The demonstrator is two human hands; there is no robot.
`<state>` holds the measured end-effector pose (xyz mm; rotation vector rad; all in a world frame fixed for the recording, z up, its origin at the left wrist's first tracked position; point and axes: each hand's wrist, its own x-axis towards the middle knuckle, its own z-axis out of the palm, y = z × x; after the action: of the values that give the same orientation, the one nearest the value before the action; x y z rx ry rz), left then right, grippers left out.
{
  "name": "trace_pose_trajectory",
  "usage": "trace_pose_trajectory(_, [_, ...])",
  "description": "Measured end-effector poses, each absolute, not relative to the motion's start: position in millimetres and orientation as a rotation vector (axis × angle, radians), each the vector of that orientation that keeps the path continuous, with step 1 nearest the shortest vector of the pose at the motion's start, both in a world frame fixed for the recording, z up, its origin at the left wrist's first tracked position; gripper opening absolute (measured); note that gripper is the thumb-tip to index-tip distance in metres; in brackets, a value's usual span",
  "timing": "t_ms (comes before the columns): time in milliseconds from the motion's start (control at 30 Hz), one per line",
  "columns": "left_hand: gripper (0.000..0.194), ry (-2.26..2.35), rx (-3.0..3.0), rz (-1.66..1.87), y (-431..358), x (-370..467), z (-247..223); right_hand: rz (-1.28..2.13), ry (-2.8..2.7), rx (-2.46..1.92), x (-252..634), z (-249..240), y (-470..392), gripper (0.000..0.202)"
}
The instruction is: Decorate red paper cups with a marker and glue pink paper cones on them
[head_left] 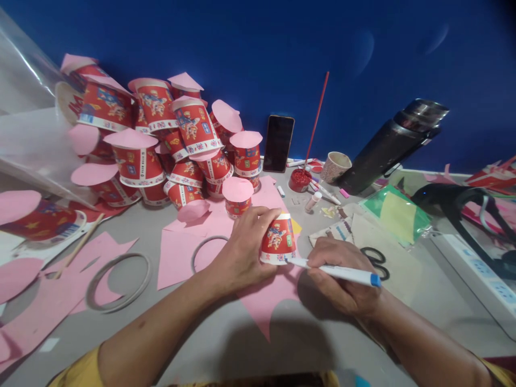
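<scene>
My left hand [249, 250] is wrapped round a red patterned paper cup [279, 236], which stands upside down with its white, flower-printed rim at the bottom. In my right hand [342, 277] is a white marker pen [346, 273] with a blue end. The pen's tip touches, or comes very close to, the cup's rim on its right side. Beneath the cup lies a cut sheet of pink paper [262, 309]. Just behind my left hand stands a smaller-looking red cup [237, 207] topped with a pink paper disc.
Red cups [139, 164] with pink paper tops are piled at the back left. Grey rings [92, 290] lie on pink scraps. A phone [279, 142] leans on the blue wall. At the right are a black flask [382, 148], scissors [378, 258] and a power strip [479, 279].
</scene>
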<state>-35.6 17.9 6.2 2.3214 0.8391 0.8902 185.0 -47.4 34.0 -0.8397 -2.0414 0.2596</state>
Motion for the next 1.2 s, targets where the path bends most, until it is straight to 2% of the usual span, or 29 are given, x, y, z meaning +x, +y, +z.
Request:
trace_pose_trajectory(700, [0.086,0.793,2.300,0.873,17.3,-35.8,4.2,0.240,-2.007,-0.865,187.2,33.2,-46.3,0.011])
trace_pose_trajectory(933, [0.089,0.782,2.338,0.839,17.1,-37.3,4.4,0.098,-2.038,-0.880,191.2,31.0,-47.1,0.021])
trace_pose_trajectory(1000, [0.087,0.775,2.354,0.841,17.2,-37.8,4.9,0.076,-2.029,-0.879,192.2,28.4,-44.0,0.029])
trace_pose_trajectory(1133, [0.087,0.764,2.373,0.889,16.3,-36.8,6.3,0.136,-2.097,-0.979,195.4,19.3,-35.4,0.081])
trace_pose_trajectory(1200, [0.090,0.749,2.388,0.914,15.3,-35.8,6.9,0.182,-2.138,-1.029,197.2,13.4,-32.0,0.096])
